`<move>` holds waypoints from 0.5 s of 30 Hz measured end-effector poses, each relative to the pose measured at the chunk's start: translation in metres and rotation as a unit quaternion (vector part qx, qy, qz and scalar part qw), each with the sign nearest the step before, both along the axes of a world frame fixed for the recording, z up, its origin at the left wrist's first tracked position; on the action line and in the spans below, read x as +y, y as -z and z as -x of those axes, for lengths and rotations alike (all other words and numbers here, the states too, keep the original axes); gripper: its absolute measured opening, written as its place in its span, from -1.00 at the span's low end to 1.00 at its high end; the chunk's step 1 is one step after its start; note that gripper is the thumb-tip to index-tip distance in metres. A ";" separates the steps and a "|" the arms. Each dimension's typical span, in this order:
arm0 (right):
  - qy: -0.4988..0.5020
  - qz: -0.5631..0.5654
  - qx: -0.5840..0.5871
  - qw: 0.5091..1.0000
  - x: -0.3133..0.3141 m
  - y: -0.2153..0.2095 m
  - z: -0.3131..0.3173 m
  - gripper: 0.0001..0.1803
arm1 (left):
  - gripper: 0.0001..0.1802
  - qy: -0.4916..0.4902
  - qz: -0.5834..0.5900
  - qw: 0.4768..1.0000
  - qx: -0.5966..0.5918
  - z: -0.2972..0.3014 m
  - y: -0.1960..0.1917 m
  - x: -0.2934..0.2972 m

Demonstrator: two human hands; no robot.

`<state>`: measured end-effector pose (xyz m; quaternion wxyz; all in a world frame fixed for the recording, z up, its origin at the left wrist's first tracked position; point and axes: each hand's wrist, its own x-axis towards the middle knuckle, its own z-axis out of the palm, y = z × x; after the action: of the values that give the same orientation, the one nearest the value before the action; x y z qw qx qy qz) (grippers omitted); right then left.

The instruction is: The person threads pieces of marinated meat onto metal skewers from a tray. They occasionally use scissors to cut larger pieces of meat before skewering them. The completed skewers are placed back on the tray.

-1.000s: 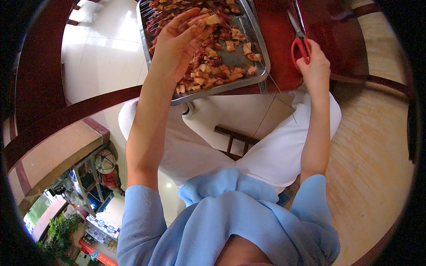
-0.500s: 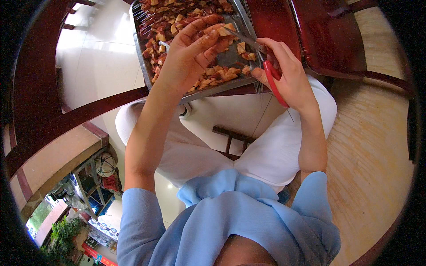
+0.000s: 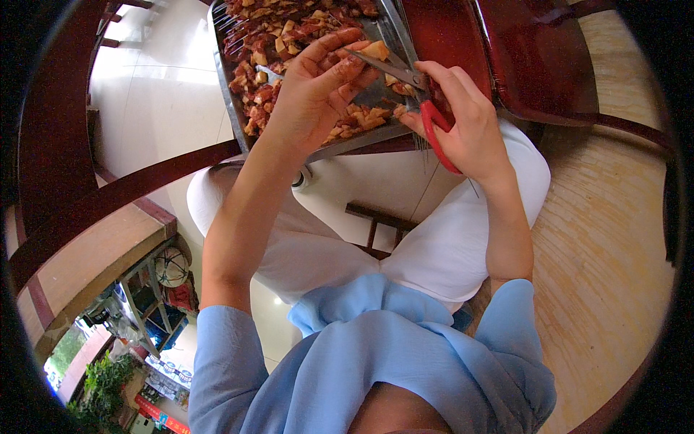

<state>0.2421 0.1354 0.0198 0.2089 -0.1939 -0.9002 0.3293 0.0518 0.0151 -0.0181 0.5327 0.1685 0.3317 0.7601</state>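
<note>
At upper centre, your left hand (image 3: 314,94) pinches a pale chunk (image 3: 376,50); scissors (image 3: 429,130) gripped in your right hand (image 3: 473,126) could slip, nicking fingers (image 3: 341,70).

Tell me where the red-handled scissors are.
In the head view, the scissors are in the right hand, right of the left hand, blades over the metal tray.

Looks steeply down through a wide fisheye from head height, very near the blue shirt (image 3: 376,354), facing forward over the white trousers (image 3: 444,242) to the scissors (image 3: 434,135) and tray (image 3: 397,29), farther off.
</note>
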 end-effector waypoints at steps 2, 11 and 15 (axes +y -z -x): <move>0.006 -0.030 -0.006 1.000 0.000 0.000 0.000 -0.33 | -0.59 -0.008 0.003 1.000 0.009 -0.001 -0.003 0.001; 0.017 -0.035 0.003 0.999 -0.003 0.003 0.001 -0.44 | -0.63 -0.011 0.005 1.000 0.014 -0.003 -0.005 -0.003; -0.009 -0.031 0.006 0.999 -0.001 0.006 -0.002 -0.51 | -0.58 -0.026 0.025 0.997 0.065 -0.002 -0.011 -0.003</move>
<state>0.2441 0.1342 0.0134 0.2174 -0.1774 -0.9104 0.3040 0.0541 0.0123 -0.0071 0.4942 0.1953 0.3884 0.7528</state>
